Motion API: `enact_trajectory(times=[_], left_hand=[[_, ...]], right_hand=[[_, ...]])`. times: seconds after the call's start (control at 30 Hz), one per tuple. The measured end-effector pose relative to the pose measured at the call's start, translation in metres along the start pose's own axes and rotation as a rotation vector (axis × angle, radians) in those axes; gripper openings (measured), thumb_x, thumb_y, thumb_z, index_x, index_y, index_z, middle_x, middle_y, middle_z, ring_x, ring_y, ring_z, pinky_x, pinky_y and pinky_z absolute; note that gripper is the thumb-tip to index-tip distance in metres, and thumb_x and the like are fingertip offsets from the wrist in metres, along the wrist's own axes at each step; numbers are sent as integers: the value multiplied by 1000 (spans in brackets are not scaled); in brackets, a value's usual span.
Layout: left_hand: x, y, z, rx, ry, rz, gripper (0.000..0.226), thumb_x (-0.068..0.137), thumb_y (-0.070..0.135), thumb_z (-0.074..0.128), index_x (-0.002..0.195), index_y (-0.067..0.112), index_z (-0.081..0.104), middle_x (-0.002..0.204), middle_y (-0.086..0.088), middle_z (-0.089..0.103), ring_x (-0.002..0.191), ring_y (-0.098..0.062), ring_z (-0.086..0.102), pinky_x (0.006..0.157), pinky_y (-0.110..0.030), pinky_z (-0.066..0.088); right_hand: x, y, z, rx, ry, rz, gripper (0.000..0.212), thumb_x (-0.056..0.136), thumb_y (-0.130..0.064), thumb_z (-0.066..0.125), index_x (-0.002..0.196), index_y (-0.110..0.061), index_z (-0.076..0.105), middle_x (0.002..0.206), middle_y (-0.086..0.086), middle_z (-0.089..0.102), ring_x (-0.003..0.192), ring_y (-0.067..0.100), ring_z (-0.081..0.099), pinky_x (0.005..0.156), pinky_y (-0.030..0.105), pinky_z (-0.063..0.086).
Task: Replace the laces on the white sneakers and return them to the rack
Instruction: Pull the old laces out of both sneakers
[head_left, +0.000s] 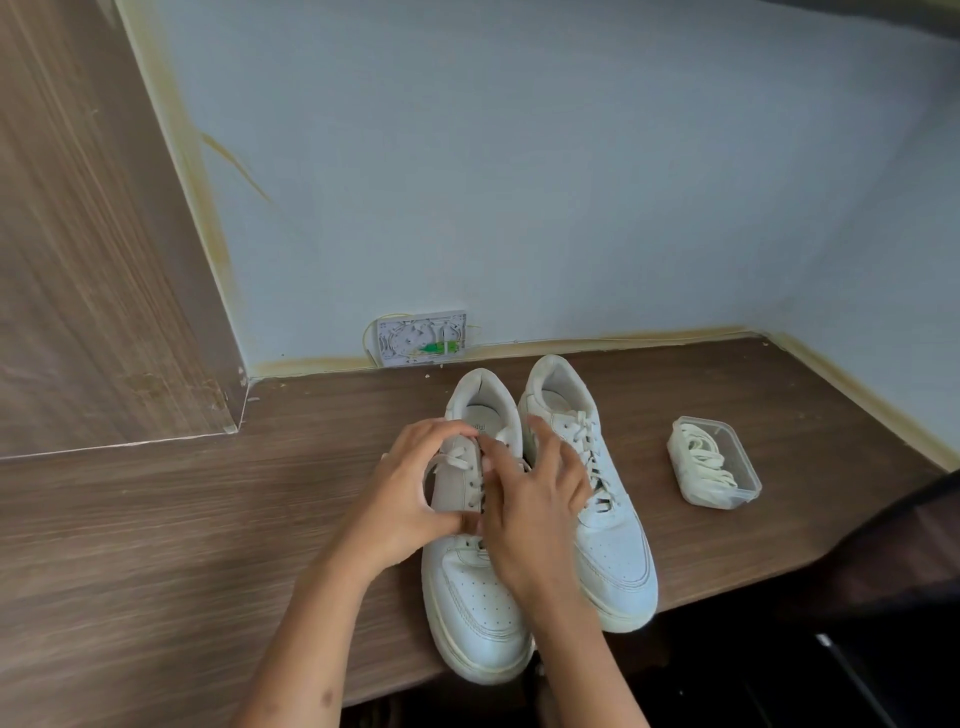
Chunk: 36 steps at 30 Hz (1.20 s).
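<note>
- Left hand (410, 493), frame centre, pinches the lace (453, 460) of the left sneaker (470, 613).
- Right hand (530, 499) beside it: fingers spread, thumb and forefinger at the same lace; whether they pinch it, I cannot tell.
- Container of laces (714, 461) sits at right.

White sneakers (613, 530) side by side, toes toward viewer, laced

Smooth, seemingly leather sneakers (613, 545); wood-grain table (182, 545).
</note>
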<state>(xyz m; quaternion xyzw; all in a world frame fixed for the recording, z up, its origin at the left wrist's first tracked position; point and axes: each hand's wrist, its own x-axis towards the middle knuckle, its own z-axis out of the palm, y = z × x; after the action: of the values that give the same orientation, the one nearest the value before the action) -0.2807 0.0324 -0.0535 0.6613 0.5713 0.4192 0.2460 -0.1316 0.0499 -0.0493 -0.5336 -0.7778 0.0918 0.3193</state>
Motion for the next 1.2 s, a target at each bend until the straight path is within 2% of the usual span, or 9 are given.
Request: enact_trajectory(times=[0.1,0.27,0.37,0.57,0.7,0.8,0.93,1.03,1.2], left_hand=[[0,0,-1,8,0,-7,80,49,57,81,121,56,46,131,26,41,125,2,41,108,-43,38],[-1,3,-1,-21,-15,-36,81,48,50,91,117,57,48,125,35,39,120,5,43,103,-24,41],[0,3,1,-38,-30,-44,82,47,55,89,119,57,48,125,35,40,126,-5,44,107,-35,42],[0,7,1,-8,-50,-71,82,47,57,89,117,56,47,126,32,40,123,-9,46,102,-28,42],[1,8,-1,1,-51,-84,80,46,54,91,112,54,47,127,23,38,122,-9,44,99,-24,41],[2,9,-1,8,-29,-96,79,44,55,91,109,51,47,125,20,38,121,-3,41,100,-26,41],[2,8,-2,21,-25,-110,79,45,56,90,110,52,46,126,20,36,120,1,38,99,-26,39],[1,9,-3,13,-48,-115,80,47,56,89,114,53,45,127,21,34,120,-2,41,99,-28,41],[-1,10,-2,40,-72,-84,88,50,62,85,127,59,43,133,20,30,128,-5,36,105,-29,36]], right_hand=[[0,-2,3,38,63,5,25,90,-15,52,105,-35,58,146,1,31,133,30,20,107,52,25],[5,1,-1,231,394,157,24,86,-3,65,87,-27,66,130,-6,42,111,19,34,91,43,38],[6,2,0,362,540,290,19,91,-8,64,86,-26,67,122,-13,37,102,13,33,86,46,43],[6,5,4,356,522,282,18,94,-6,58,90,-22,64,110,-14,44,95,8,41,89,49,46],[5,0,-4,453,458,264,24,100,-6,44,87,-23,56,81,-15,64,85,3,62,93,44,48],[7,3,-20,715,536,406,22,101,-2,34,90,-15,48,86,-4,70,79,10,71,74,21,51],[11,25,-36,617,572,455,21,98,1,42,105,-16,52,107,-10,65,102,10,65,84,36,54],[6,30,-37,531,516,343,57,81,18,44,120,-22,56,125,-13,54,122,6,51,95,48,49],[-1,17,-37,405,284,-4,37,79,-23,40,101,-31,69,133,-15,49,127,12,36,105,41,29]])
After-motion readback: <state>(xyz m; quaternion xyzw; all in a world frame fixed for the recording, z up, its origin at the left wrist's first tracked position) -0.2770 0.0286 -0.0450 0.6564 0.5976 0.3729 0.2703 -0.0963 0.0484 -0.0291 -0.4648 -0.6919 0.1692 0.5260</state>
